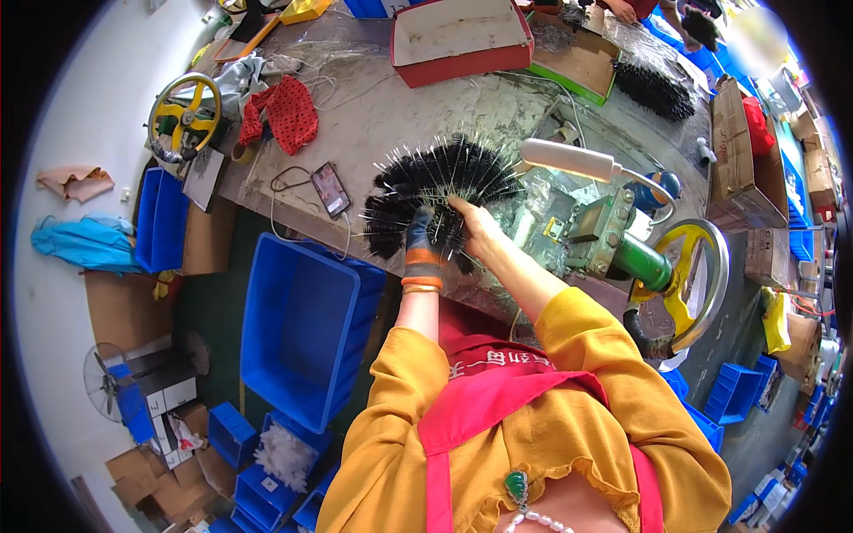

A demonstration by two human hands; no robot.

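Note:
A thick bundle of black-bristled wire brushes [444,173] fans out above the near edge of the workbench, with pale wire ends sticking out around its far rim. My left hand [421,238], in a dark glove with an orange cuff, closes on the near side of the bundle, its fingertips partly lost among the bristles. Bare, my right hand [474,227] grips the same bundle from the right, thumb on top and the other fingers mostly hidden. A green bench machine [604,233] with a yellow-spoked handwheel [689,282] stands to the right of my right hand.
A white lamp [569,160] juts over the bench right of the brushes. A phone [331,189] with a cable lies to the left, near a red cloth [286,114]. A red box [460,43] sits farther back. Below the bench edge stands a large blue bin [306,329].

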